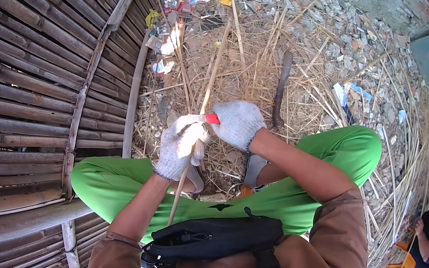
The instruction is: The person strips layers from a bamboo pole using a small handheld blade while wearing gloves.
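1. Fingers of the gloved left hand [171, 147] are wrapped around a long, slender bamboo strip [214, 74]; a pale flap [187, 140] is also held there, its material not clearly shown.
2. By the gloved right hand [238, 122], a red piece [211, 118] is grasped close beside the strip; whether a blade is attached cannot be told.
3. The strip is held lengthwise before the body, its near end passing over the green trousers [337, 149].
4. Work on this strip is judged to be under way: it is gripped by one hand and met by the other, and has not been set aside.
5. Some trimming may already have been done, as loose fibres [253, 86] are scattered ahead.
6. Other strips [236, 21] are left lying beyond, untouched; whether they are finished or waiting cannot be told.
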`<state>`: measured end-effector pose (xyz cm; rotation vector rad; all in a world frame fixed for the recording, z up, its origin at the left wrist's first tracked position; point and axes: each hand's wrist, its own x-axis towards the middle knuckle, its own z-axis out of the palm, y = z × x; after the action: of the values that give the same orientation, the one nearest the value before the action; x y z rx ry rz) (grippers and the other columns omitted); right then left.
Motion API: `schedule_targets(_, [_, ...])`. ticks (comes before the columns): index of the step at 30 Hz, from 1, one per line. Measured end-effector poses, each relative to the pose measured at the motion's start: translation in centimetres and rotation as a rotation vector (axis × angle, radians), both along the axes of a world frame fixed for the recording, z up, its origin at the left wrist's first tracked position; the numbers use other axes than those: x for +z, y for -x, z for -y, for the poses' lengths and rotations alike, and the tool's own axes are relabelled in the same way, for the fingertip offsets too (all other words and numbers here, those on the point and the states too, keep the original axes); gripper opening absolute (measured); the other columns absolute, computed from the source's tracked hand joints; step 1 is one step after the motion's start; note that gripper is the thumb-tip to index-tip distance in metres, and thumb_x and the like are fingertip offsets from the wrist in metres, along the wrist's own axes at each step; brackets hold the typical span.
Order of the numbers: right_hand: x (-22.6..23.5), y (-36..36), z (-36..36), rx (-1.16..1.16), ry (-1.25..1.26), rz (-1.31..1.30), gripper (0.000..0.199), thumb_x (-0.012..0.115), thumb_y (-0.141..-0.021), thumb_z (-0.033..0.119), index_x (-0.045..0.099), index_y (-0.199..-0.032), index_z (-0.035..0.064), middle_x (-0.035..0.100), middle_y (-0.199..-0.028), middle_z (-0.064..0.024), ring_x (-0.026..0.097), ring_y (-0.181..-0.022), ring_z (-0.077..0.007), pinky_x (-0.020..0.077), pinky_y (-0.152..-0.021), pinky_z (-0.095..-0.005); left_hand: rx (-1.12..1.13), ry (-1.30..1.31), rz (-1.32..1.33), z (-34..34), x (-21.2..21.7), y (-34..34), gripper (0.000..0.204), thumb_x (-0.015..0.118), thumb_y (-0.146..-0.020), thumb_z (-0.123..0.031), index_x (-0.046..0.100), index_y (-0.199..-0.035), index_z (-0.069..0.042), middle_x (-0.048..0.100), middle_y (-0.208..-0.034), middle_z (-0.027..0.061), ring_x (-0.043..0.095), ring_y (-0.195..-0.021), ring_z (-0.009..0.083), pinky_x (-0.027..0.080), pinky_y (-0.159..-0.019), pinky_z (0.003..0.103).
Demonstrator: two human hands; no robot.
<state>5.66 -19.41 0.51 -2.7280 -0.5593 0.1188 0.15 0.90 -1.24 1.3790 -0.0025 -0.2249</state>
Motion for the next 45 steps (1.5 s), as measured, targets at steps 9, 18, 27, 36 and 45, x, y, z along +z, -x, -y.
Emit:
schedule_targets(9, [1.4, -2.5, 2.1, -0.089, 0.057, 0.034, 0.027, 0.065, -0.091, 0.037, 0.075, -0.09, 0.0114, 0.077, -0.086, -0.0169, 0.077, -0.084, -0.0377, 0.0627, -0.073, -0.0533, -0.034, -0.005, -0.087, 0.9, 1.6, 0.9, 0.021, 0.062, -0.108, -0.011, 0.065, -0.125, 0.002, 0.071, -0.086, 0.0095, 0.058, -0.052, 0.0098, 0.047, -0.045, 0.026])
schedule_targets(18, [0.9, -1.9, 1.9, -0.043, 0.036, 0.015, 0.024, 0.067, -0.092, 0.036, 0.072, -0.09, 0.0128, 0.075, -0.081, -0.0151, 0.076, -0.081, -0.0376, 0.0607, -0.071, -0.0544, -0.034, -0.017, -0.04, 1.0, 1.9, 1.1, 0.021, 0.062, -0.108, -0.011, 0.064, -0.124, 0.002, 0.07, -0.083, 0.009, 0.057, -0.051, 0.0101, 0.046, -0.045, 0.026])
schedule_targets(27, [1.6, -4.9, 4.0, -0.139, 0.041, 0.039, 0.028, 0.065, -0.093, 0.039, 0.072, -0.093, 0.0122, 0.076, -0.085, -0.0167, 0.076, -0.084, -0.0398, 0.0609, -0.076, -0.0558, -0.059, -0.071, -0.018, 0.8, 1.9, 1.4, 0.025, 0.063, -0.108, -0.011, 0.062, -0.13, 0.0, 0.07, -0.086, 0.0083, 0.056, -0.05, 0.0093, 0.044, -0.043, 0.026])
schedule_targets(36, [2.4, -10.1, 9.8, -0.405, 0.058, 0.028, 0.033, 0.062, -0.093, 0.039, 0.08, -0.1, 0.0128, 0.079, -0.102, -0.0188, 0.077, -0.098, -0.0395, 0.0611, -0.088, -0.0541, -0.205, -0.176, -0.017, 1.3, 3.3, 3.4, 0.017, 0.067, -0.106, -0.012, 0.064, -0.119, -0.001, 0.069, -0.082, 0.0071, 0.059, -0.052, 0.0089, 0.044, -0.043, 0.024])
schedule_targets(45, [1.3, -12.3, 13.5, -0.504, 0.044, 0.054, 0.037, 0.059, -0.096, 0.04, 0.078, -0.099, 0.0089, 0.078, -0.099, -0.0219, 0.075, -0.097, -0.042, 0.0595, -0.089, -0.0551, -0.203, -0.064, -0.125, 1.9, 3.0, 3.9, 0.017, 0.066, -0.107, -0.01, 0.064, -0.121, -0.001, 0.069, -0.084, 0.0083, 0.06, -0.051, 0.0091, 0.046, -0.041, 0.024])
